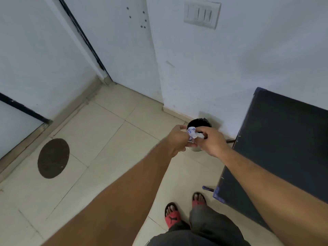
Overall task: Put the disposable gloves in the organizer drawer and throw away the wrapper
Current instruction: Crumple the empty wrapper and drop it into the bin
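Observation:
A crumpled white wrapper with blue print is pinched between both my hands. My left hand grips its left side and my right hand grips its right side. Both are held out over a small round bin lined with a black bag, which stands on the floor against the wall. Most of the bin's body is hidden behind my hands. No gloves and no organizer drawer are in view.
A dark table stands at the right, close to the bin. A round dark mat lies on the tiled floor at the left. White doors and a wall with a switch plate are ahead. My feet in red sandals are below.

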Available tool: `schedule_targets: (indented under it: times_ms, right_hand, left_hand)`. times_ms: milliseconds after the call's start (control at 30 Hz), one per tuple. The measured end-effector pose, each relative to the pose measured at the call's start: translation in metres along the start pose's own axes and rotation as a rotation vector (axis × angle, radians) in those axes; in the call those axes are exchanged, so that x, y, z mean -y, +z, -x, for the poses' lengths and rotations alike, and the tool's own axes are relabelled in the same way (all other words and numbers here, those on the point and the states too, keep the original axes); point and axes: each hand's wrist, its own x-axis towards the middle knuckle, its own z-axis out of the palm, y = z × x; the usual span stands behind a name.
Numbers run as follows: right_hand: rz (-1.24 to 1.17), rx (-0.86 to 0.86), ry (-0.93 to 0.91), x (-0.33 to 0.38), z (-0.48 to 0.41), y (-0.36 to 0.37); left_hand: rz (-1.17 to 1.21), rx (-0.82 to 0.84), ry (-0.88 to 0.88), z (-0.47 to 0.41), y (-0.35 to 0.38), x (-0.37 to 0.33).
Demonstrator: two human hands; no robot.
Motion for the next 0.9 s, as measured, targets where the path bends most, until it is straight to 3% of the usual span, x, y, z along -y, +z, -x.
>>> schedule_targets:
  times_ms: [400, 533, 733, 900]
  right_hand:
    - [-0.195, -0.147, 0.321, -0.046, -0.114, 0.005]
    - [-0.117, -0.152, 0.413, -0.055, -0.158, -0.001]
    - [-0.102, -0.216, 0.606, -0.093, -0.200, 0.003]
    - [-0.249, -0.265, 0.824, -0.135, -0.240, 0.016]
  left_hand:
    - [-0.290, -0.153, 0.114, -0.114, -0.016, -0.045]
    - [-0.351, -0.186, 0.117, -0.151, -0.017, -0.067]
    - [-0.429, -0.098, 0.057, -0.218, 0.000, -0.069]
    - [-0.461, -0.036, 0.045, -0.286, 0.018, -0.057]
